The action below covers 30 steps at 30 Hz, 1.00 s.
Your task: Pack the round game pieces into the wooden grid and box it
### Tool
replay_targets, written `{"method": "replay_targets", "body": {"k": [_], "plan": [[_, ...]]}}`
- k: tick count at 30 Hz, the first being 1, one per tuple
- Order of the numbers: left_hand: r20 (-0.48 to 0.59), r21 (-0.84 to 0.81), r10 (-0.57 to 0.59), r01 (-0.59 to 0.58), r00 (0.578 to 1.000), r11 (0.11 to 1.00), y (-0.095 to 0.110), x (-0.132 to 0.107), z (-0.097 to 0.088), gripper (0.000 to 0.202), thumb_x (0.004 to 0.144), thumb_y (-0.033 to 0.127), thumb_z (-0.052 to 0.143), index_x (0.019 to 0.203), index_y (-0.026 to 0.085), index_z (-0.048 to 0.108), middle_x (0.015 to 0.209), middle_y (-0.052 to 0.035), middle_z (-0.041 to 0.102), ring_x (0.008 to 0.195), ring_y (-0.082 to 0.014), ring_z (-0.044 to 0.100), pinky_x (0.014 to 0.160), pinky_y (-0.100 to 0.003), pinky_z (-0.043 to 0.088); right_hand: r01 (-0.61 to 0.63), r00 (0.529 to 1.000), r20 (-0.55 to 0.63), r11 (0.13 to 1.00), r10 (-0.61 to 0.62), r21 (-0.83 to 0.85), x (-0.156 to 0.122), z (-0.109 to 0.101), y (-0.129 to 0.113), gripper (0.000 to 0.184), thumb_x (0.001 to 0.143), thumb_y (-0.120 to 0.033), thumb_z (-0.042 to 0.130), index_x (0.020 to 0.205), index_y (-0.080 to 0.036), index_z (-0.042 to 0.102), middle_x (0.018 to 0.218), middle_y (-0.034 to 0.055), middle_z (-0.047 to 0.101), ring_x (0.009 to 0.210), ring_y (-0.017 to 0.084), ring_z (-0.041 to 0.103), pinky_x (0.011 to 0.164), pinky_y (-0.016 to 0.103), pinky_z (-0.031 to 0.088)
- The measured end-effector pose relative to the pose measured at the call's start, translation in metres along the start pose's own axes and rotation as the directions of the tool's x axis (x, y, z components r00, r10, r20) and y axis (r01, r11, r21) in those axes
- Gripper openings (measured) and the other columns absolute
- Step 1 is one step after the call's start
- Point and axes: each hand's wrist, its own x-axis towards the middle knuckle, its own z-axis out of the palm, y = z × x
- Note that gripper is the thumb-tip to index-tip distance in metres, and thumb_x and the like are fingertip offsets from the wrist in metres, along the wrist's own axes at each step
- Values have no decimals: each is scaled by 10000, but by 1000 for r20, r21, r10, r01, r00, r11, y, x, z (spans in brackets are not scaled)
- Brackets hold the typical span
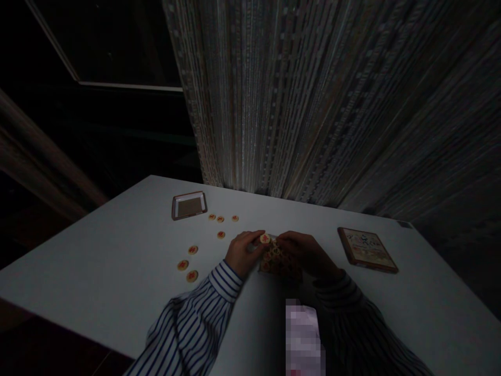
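My left hand (243, 253) is closed, thumb and fingers pinching a round Chinese chess piece (265, 238) with a red character on its pale face. The piece is held up over the far left edge of a pile of similar chess pieces (276, 261), which seem to sit in a container. On the other side of the pile, my right hand (307, 253) reaches in with bent fingers pressed together at its far edge. Its fingertips are dark, and whatever they grip cannot be made out. Part of the pile lies hidden under the right hand.
Several loose chess pieces (193, 250) lie left of my left hand on the white table (117, 271). A shallow open tray (172, 209) stands at the far left. To the right lies a flat box with a printed top (368, 249). A string curtain (250, 104) hangs behind.
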Motion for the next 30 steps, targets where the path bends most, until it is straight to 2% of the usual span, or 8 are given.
{"method": "replay_targets", "body": {"k": [7,15,23,27,30], "plan": [[20,14,-43,43,999,999,6,-8,5,240,726,263,633,951,181,651,782,-48,674,715,-160,611,679,-290,499,55,998,-12,992,-53,112,0,7,7,167,824,-301,512,913,-198,610,870,30,684,790,137,626,713,253,484],[43,-10,-72,72,996,997,8,-13,8,224,730,302,621,918,185,651,762,-43,677,695,-158,611,660,-286,505,55,998,19,974,-61,218,-1,9,11,187,816,-324,526,915,-205,630,900,47,688,819,157,635,742,307,509],[114,-219,-140,162,984,962,9,-13,6,268,720,225,610,972,148,658,809,-62,692,711,-155,629,673,-275,522,5,1000,28,956,-14,293,-1,8,9,190,791,-317,562,903,-188,646,918,51,690,856,160,634,773,299,503],[171,-365,-202,252,964,896,11,-12,3,253,764,245,554,974,161,669,932,-68,700,853,-175,644,784,-299,518,18,999,28,953,-28,301,-1,6,7,200,806,-318,545,928,-194,643,942,48,686,877,162,628,796,308,496],[182,-425,-259,314,948,849,12,-11,3,247,772,270,543,956,175,679,962,-58,699,889,-186,644,835,-329,508,10,999,45,957,-24,289,-2,7,3,213,818,-320,529,954,-199,639,956,50,679,889,163,622,809,315,494]]}}
